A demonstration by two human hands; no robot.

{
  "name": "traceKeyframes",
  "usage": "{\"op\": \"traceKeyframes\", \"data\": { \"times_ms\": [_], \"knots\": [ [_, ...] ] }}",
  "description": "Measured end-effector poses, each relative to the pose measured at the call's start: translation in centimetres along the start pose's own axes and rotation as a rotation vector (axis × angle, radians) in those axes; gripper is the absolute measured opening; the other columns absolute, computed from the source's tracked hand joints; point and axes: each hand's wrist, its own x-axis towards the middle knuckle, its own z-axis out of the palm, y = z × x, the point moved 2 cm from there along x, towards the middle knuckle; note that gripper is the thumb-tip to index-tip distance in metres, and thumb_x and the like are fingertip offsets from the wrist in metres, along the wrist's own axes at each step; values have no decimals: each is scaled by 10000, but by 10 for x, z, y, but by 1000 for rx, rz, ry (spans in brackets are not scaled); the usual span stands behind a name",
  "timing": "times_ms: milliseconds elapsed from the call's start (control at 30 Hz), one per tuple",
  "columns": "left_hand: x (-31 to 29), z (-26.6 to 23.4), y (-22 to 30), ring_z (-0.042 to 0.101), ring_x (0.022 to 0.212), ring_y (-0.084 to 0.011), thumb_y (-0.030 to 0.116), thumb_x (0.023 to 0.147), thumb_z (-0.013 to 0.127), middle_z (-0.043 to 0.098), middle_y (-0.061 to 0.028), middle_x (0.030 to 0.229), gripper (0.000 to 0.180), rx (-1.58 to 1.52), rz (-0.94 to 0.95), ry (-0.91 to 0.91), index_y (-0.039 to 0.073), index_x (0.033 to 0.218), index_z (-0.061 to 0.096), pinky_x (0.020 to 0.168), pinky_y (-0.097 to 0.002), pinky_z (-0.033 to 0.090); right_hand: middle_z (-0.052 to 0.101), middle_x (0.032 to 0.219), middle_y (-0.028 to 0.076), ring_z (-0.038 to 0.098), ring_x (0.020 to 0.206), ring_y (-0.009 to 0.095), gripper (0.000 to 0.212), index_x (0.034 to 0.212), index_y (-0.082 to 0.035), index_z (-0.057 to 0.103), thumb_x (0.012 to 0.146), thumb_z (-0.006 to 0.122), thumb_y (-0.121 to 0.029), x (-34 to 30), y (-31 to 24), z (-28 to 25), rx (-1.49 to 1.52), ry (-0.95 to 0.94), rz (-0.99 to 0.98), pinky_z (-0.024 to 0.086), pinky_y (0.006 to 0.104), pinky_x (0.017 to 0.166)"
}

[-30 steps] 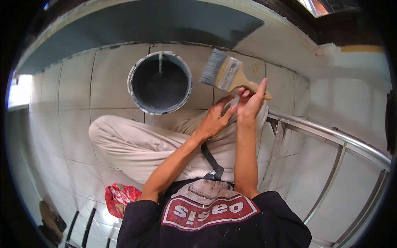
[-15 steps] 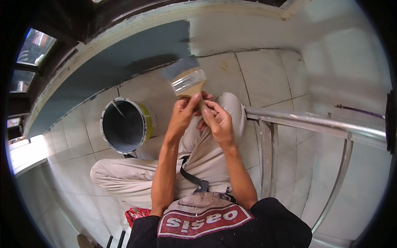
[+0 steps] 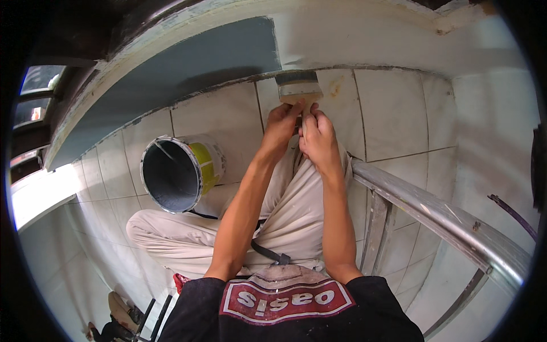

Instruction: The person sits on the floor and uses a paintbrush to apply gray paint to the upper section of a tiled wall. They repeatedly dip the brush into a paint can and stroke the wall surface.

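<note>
A wide flat paintbrush points away from me, its bristles coated grey-blue. The bristle ends are at the seam where the tiled floor meets the wall, just right of the painted grey-blue patch. Whether they touch the wall I cannot tell. My right hand is closed round the wooden handle. My left hand pinches the same brush, fingers and thumb near its metal band. To the left, a paint bucket lies tipped or leans with its mouth toward me, grey paint coating the inside.
A metal ladder crosses the floor on my right. The unpainted pale wall runs on past the grey patch. Dark window frames stand at the far left. A thin dark rod shows at the right wall.
Both hands have carried the brush forward and right, from in front of the bucket side to the wall's foot. The bristles now point straight at the wall.
</note>
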Motion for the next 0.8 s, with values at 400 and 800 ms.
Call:
{"op": "traceKeyframes", "data": {
  "times_ms": [400, 800],
  "knots": [
    [51, -15, -14, 651, 845, -141, 333, 1049, 652, 703, -98, 984, 408, 31, -37, 9, -66, 1129, 679, 729, -307, 521, 456, 620, 3, 367, 400, 81, 425, 867, -43, 502, 1129, 424, -368, 41, -3, 6, -92, 23, 100, 257, 290, 356],
    [63, -15, -16, 662, 836, -154, 319, 1041, 666, 713, -107, 1003, 404, 2, -18, -11, -77, 1121, 692, 718, -312, 524, 424, 578, -24, 344, 393, 67, 358, 826, -64, 487, 1107, 426, -277, 78, 51, -8, -321, -11, -315, 232, 280, 357]
  ]
}}
